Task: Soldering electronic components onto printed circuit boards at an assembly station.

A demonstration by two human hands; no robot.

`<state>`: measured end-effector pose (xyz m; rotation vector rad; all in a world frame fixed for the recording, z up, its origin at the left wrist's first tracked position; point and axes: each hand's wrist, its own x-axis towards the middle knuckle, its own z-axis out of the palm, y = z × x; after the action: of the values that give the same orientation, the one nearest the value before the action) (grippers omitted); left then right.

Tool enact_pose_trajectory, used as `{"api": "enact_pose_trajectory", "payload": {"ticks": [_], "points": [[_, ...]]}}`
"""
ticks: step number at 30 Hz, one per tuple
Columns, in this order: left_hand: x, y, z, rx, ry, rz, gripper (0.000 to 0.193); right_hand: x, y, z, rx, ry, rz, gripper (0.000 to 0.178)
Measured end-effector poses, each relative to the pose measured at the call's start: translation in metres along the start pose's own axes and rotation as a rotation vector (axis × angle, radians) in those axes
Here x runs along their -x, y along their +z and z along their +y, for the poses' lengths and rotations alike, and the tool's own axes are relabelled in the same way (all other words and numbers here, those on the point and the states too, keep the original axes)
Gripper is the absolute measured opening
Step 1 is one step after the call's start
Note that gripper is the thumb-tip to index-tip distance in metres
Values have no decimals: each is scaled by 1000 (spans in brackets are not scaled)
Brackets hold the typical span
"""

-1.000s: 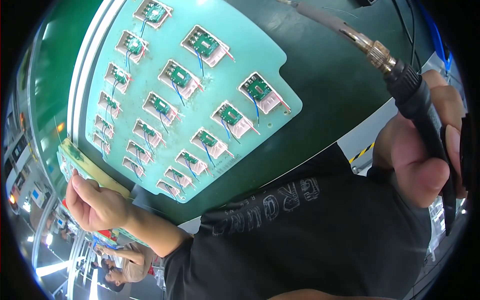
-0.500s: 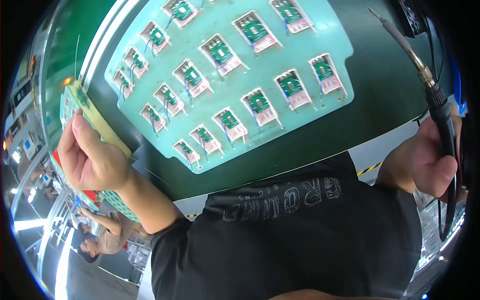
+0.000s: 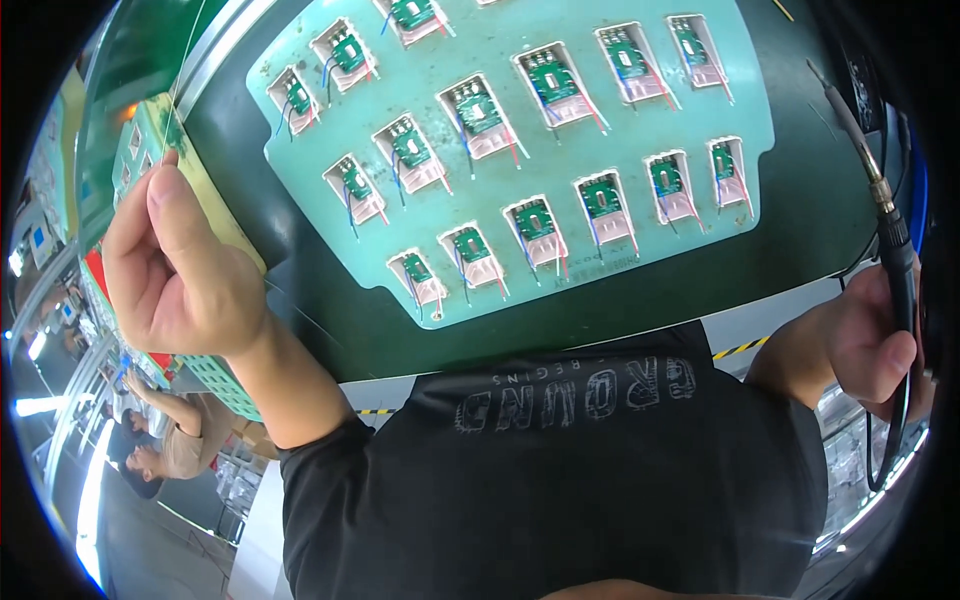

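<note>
My left hand (image 3: 185, 260) is raised left of the light-green tray, thumb and fingers pinched on a thin strand of solder wire (image 3: 187, 62) that rises past the fingertips. On the far right, my right hand (image 3: 872, 350) wraps around the dark handle of a soldering iron (image 3: 893, 235), its narrow tip pointing up and away from me. Between the hands lies the tray (image 3: 450, 205), apart from both. Its rows of pockets hold small green circuit boards (image 3: 603, 198) in pale housings, with thin red and blue wires sticking out.
The tray rests on a dark green work surface (image 3: 370, 345). Behind my left hand stands a yellow-edged block (image 3: 215, 215) and a green perforated basket (image 3: 222, 385). Dark cables (image 3: 905, 160) run along the right edge. Another person (image 3: 185, 440) is at the lower left.
The view has turned, so the tray sits farther right and more level in it. My left hand appears slightly higher. Both hands keep their holds.
</note>
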<state>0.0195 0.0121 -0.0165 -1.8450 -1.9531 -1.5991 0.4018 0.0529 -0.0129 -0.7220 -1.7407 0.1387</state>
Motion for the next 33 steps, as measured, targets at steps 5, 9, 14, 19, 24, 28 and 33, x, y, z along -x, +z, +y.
{"api": "enact_pose_trajectory", "payload": {"ticks": [5, 9, 14, 19, 24, 28, 33], "points": [[-1, -2, -3, 47, 8, -10, 9, -2, 4, 2, -14, -22, -20, 21], [-3, -3, -5, 98, 62, -15, 9, -6, 8, 1, -20, -45, -34, 22], [2, -4, 3, 95, 43, 5, 8, -14, 10, -4, 35, -98, -47, 24], [4, -4, 22, 90, 15, -63, 10, -25, -4, -20, 64, 27, -33, 25], [0, 1, 36, 266, -111, -66, 14, -40, -33, -19, -151, 242, 264, 19], [-5, 0, 33, 371, -205, -173, 13, -50, -48, -3, -124, 330, 598, 9], [-14, -2, 26, 508, -457, -206, 8, -51, -37, 25, -34, 390, 511, 6]]}}
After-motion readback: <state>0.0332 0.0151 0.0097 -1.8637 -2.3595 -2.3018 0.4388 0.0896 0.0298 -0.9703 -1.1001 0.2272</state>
